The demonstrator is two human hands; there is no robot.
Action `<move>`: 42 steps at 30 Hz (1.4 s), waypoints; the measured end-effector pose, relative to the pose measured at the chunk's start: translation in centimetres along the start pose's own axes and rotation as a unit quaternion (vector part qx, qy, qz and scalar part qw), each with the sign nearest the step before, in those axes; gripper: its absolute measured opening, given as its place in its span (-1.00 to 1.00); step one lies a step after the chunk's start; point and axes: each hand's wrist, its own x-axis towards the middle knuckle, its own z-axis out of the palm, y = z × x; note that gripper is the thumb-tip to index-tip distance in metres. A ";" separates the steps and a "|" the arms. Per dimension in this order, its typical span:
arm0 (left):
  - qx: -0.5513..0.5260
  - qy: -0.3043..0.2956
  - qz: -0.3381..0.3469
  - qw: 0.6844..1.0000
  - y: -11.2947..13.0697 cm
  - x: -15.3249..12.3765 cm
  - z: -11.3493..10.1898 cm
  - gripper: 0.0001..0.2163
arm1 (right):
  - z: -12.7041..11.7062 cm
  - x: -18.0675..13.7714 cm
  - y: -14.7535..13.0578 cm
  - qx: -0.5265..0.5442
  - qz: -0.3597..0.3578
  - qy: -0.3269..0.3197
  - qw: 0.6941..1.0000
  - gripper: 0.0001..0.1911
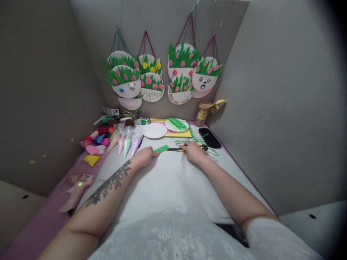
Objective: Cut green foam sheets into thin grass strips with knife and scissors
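My left hand (145,157) pinches a green strip of paper (162,148) between thumb and fingers, just above the white table covering. My right hand (193,151) is closed over dark-bladed scissors (173,149) with black and yellow parts; most of their handle is hidden under the hand. The blades point left and their tips come close to the right end of the green paper. Thin green paper scraps (187,141) lie just behind my right hand. Beside it, to the right, rests another tool with white and green loops (213,152).
Behind my hands are a white paper plate (155,130) and another plate of green strips (177,125) on coloured sheets. A black phone (210,138) and a brown cup (202,115) stand right. Filled bags (127,146), colourful pieces (92,150) and a pink device (78,191) lie left.
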 end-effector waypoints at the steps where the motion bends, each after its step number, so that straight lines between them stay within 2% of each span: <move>1: -0.006 -0.007 0.001 1.000 -0.2 0.0 0.0 -0.60 | -0.1 0.1 -0.2 -0.006 0.000 -0.001 1.000 -0.60; 7: -0.039 -0.006 -0.002 0.999 -0.6 0.1 0.1 -0.60 | -0.4 0.4 -1.1 -0.015 0.002 0.008 1.000 -0.61; 15: -0.002 -0.017 -0.015 1.000 0.1 -0.2 -0.2 -0.58 | -0.3 -0.2 -0.3 -0.002 0.003 -0.006 1.000 -0.64; 24: -0.015 -0.011 -0.010 1.000 -0.1 -0.1 0.0 -0.58 | -0.5 0.1 -1.8 -0.002 -0.009 -0.003 1.000 -0.63; 30: 0.007 -0.007 -0.008 1.000 0.1 -0.2 0.0 -0.58 | -0.3 -0.2 -1.6 0.020 -0.012 -0.004 1.000 -0.62; 37: 0.016 -0.013 -0.039 0.999 -0.1 -1.2 -0.8 -0.57 | -0.2 -0.3 -1.6 0.026 -0.011 0.008 1.000 -0.64; 42: -0.081 0.037 -0.098 0.991 0.8 -0.5 -0.4 -0.60 | 0.0 0.0 -1.0 0.025 -0.005 0.026 0.999 -0.60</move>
